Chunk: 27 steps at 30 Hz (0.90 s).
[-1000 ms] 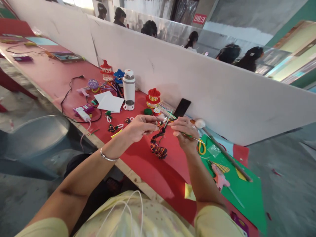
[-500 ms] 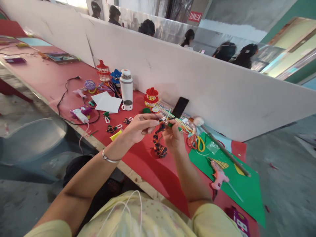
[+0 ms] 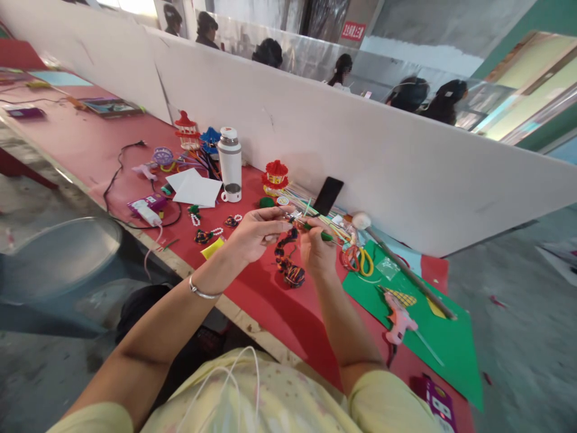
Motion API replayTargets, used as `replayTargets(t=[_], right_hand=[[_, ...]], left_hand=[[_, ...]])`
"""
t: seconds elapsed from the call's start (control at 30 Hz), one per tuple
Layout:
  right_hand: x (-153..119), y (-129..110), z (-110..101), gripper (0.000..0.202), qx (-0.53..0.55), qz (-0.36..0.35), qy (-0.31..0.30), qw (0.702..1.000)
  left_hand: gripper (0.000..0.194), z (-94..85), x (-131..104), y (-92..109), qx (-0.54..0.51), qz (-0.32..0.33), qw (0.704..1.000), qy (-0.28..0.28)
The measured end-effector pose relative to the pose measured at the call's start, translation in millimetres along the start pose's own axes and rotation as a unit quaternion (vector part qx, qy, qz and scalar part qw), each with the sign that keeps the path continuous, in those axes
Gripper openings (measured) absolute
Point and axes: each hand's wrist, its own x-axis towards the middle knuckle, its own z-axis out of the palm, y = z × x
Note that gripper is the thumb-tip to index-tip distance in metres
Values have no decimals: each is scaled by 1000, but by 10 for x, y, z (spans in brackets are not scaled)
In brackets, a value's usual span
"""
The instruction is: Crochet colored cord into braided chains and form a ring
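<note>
My left hand is closed in a pinch on one end of a dark multicoloured yarn piece, flecked with orange and red. A small shiny silvery bit shows at the fingertips; I cannot make out what it is. My right hand is wrapped round a green-handled crochet hook, its thin metal shaft pointing left to the left fingertips. Beneath the hands the yarn hangs down to a wound bundle over the red table. The hook's tip is hidden among fingers and yarn.
Left of my hands lie small yarn charms with white beads, a white bottle and white paper. Ahead are a red lantern and a phone. Scissors and a pink glue gun lie right. A white partition stands behind.
The right hand has turned slightly, and more of the green handle shows. The hanging yarn has shifted a little to the left. The left hand keeps its pinch.
</note>
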Motion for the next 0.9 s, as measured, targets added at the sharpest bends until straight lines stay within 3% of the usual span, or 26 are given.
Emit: replayTargets(t=[0.13,0.27,0.6,0.77,0.9], right_hand=[[84,-130,-172,13,-97,-95,-86,987],[126,-220,-258,14,-162,-165,-105,967],[203,-428,-371,18,-257,-192,-183,929],[243,-450,-446,16,-201,-130,-227,944],[72,-238,-378,31,-133,-11,-154,979]], left_hand=[[39,-87,2,39,21,-25,999,-22],[39,-95,-7,44,32,-37,998,-26],[37,-137,17,162,73,-75,993,-60],[30,-169,42,183,108,-91,986,-84],[33,-60,52,2,148,-25,987,-59]])
